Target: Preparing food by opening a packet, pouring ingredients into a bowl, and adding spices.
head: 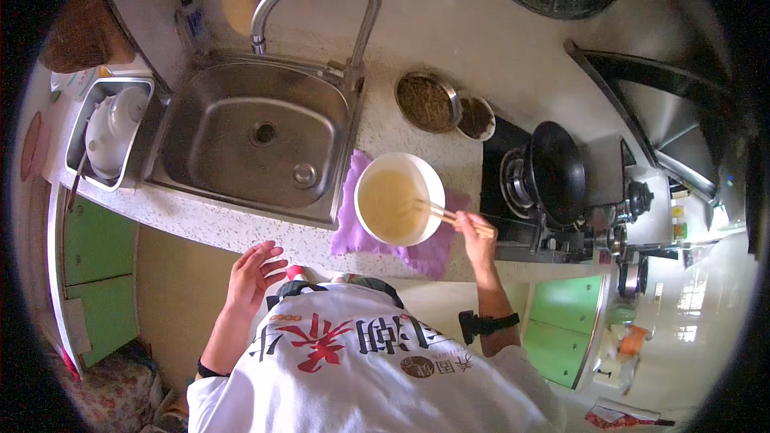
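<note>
My right hand (476, 237) grips a pair of wooden chopsticks (446, 214), their tips dipped into a white bowl (434, 183). Pale yellow liquid or batter (391, 204) fills much of the bowl. Under it a purple cloth (348, 225) lies spread on the speckled counter. My left hand (258, 273) hangs in the air in front of the counter edge, fingers apart and holding nothing. Behind the bowl stand a round metal dish (424, 101) of brown crumbly food and a smaller white bowl (478, 117) with dark contents.
Left of the bowl is a stainless steel sink (258, 156) with a curved faucet (264, 12). A metal basin (138, 150) holding white dishes (114, 132) sits beyond it. To the right, a black wok (556, 174) rests tilted on the gas stove (496, 162). A soap pump bottle (191, 18) stands behind the sink.
</note>
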Tool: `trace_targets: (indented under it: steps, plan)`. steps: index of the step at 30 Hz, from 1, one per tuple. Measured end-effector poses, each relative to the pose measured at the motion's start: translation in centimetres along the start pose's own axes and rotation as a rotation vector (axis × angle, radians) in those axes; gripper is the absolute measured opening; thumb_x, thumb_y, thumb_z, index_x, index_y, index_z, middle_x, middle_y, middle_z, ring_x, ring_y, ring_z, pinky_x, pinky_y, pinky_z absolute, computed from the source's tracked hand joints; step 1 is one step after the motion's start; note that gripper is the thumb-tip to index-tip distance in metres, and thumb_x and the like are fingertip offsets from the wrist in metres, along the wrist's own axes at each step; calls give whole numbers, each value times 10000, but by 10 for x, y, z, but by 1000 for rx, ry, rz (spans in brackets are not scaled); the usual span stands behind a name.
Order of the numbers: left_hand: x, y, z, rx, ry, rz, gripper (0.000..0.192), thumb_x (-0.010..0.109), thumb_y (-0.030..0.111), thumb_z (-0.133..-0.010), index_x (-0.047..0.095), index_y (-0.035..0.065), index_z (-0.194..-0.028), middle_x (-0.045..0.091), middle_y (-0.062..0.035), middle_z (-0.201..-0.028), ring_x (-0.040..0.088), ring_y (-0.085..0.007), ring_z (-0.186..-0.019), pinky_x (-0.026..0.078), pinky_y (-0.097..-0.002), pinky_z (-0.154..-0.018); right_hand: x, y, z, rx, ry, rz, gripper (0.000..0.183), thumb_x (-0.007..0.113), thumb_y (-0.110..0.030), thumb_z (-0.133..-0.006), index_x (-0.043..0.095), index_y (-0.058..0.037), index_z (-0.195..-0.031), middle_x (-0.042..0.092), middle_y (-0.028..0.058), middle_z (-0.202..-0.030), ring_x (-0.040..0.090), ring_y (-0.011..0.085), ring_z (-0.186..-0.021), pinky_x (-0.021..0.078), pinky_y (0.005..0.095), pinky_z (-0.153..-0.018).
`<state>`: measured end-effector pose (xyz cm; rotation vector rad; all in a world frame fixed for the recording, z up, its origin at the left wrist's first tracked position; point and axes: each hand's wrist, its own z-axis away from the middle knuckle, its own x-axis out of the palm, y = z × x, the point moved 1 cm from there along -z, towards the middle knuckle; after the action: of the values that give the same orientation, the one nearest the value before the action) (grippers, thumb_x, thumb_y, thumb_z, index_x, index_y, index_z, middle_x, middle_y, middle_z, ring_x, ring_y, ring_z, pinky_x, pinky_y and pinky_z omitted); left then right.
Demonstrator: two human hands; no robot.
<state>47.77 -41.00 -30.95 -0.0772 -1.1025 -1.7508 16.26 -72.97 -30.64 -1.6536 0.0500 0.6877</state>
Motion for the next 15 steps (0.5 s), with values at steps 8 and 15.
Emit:
trace_targets:
  steps: [8,15]
  plan:
    - [25,-7,-2,-32,11,-52,295,487,242,-940,523,47,-1158,617,-96,-1057,639,-229,-879,540,-321,-708,38,1,-13,-239,37,59,149,597,-89,-886,662,27,-953,676,69,-790,617,95,-686,493,229,-603]
    - [33,-12,-9,-43,90,-34,279,456,183,-955,501,1,-1162,613,-120,-1048,638,-226,-902,546,-327,-746,37,-2,0,-373,-215,-46,130,631,-89,-857,671,-13,-955,677,93,-893,641,137,-754,519,250,-647]
